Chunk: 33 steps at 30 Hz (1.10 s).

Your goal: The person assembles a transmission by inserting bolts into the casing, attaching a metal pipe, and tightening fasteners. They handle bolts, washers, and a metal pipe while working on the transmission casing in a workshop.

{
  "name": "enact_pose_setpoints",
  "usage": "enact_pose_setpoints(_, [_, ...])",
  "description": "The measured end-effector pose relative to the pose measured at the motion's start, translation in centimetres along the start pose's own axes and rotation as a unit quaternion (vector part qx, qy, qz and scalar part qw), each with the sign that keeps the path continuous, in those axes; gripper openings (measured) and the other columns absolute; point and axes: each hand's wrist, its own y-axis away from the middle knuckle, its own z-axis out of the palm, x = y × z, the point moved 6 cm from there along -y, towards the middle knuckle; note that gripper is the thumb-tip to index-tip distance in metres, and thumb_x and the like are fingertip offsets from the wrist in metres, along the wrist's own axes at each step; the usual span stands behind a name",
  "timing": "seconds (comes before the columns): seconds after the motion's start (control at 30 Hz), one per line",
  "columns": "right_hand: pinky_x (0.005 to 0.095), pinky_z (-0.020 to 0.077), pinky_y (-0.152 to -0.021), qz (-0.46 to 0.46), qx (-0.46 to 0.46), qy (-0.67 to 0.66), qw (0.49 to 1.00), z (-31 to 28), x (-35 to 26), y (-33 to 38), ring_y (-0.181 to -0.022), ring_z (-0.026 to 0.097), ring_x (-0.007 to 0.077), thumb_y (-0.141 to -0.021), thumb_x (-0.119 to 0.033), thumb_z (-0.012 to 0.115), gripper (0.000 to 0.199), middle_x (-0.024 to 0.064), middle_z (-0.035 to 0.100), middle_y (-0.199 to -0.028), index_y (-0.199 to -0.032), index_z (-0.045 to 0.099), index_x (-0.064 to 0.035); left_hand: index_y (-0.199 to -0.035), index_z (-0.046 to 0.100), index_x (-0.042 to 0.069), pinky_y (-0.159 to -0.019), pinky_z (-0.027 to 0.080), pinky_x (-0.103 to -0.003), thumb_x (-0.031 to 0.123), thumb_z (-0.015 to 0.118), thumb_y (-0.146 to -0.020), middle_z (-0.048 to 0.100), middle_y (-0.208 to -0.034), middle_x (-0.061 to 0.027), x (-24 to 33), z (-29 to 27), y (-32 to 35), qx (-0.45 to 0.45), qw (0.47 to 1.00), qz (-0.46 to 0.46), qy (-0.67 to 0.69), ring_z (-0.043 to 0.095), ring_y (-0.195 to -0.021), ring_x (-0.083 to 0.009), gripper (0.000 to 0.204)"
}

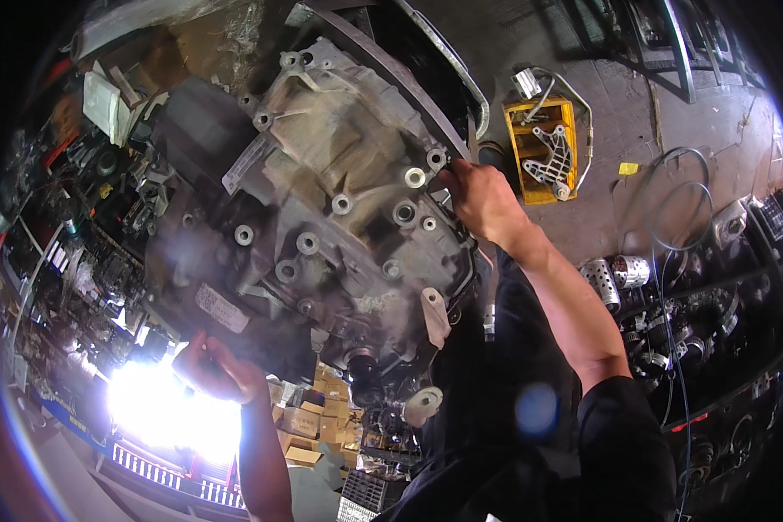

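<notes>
**gearhead_01:** Two hands on that big grey gearbox casing (322,209), one at each end, which looks like they're carrying or steadying its weight. It fills the middle of the view, tilted.

**wrenchy:** Yep. Right hand (483,202) at 3 o'clock of the casing, arm stretched out long, fingers curled tight over the rim by a bolt boss. Left hand (217,370) down at 7 o'clock, elbow bent, cupped under the lower edge; glare hides how tightly its grip is closed.

**gearhead_01:** Yellow crate (539,148) with a bracket sits on the floor at 1 o'clock.
</notes>
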Motion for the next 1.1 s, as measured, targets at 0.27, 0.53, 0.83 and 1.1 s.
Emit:
enact_pose_setpoints(0.27, [0.0265, 0.0435, -0.057, 0.290, -0.043, -0.488, 0.822, 3.5, 2.6, 0.8, -0.067, 0.053, 0.0085, -0.107, -0.029, 0.055, 0.034, 0.0000, 0.065, -0.087, -0.105, 0.068, 0.0022, -0.107, 0.068, -0.004, -0.083, 0.048, -0.041, 0.014, 0.066, -0.095, 0.061, -0.100, -0.0127, -1.4, -0.5, 1.2, -0.023, 0.999, -0.029, 0.002, 0.058, -0.094, -0.0262, 0.021])
enact_pose_setpoints(0.53, [0.0277, 0.0397, -0.050, 0.258, -0.039, -0.595, 0.760, 3.9, 1.6, -0.3, -0.061, 0.045, 0.0121, -0.109, -0.023, 0.053, 0.030, 0.0042, 0.057, -0.081, -0.101, 0.063, 0.0049, -0.107, 0.071, -0.004, -0.091, 0.052, -0.044, 0.012, 0.070, -0.095, 0.071, -0.107, -0.0186, -4.5, -1.9, 4.0, -0.071, 0.992, 0.024, -0.097, 0.065, -0.104, -0.0304, 0.020])
enact_pose_setpoints(0.83, [0.0454, 0.0511, -0.063, 0.119, -0.016, -0.204, 0.972, 1.4, 1.0, -0.7, -0.065, 0.066, 0.0352, -0.104, -0.024, 0.057, 0.035, 0.0220, 0.065, -0.070, -0.089, 0.064, 0.0063, -0.116, 0.066, -0.005, -0.089, 0.053, -0.047, 0.008, 0.064, -0.097, 0.067, -0.115, -0.0218, -0.2, -1.1, 2.1, -0.168, 0.943, 0.226, -0.180, 0.064, -0.107, -0.0305, 0.022])
enact_pose_setpoints(1.1, [0.0525, 0.0551, -0.071, -0.050, 0.060, 0.073, 0.994, 1.3, -0.4, -1.2, -0.079, 0.068, 0.0449, -0.098, -0.024, 0.059, 0.032, 0.0267, 0.068, -0.079, -0.085, 0.063, 0.0045, -0.116, 0.063, 0.000, -0.095, 0.046, -0.044, 0.029, 0.066, -0.097, 0.063, -0.112, -0.0130, -4.1, -0.8, 2.0, -0.024, 0.990, -0.100, -0.093, 0.058, -0.104, -0.0271, 0.035])
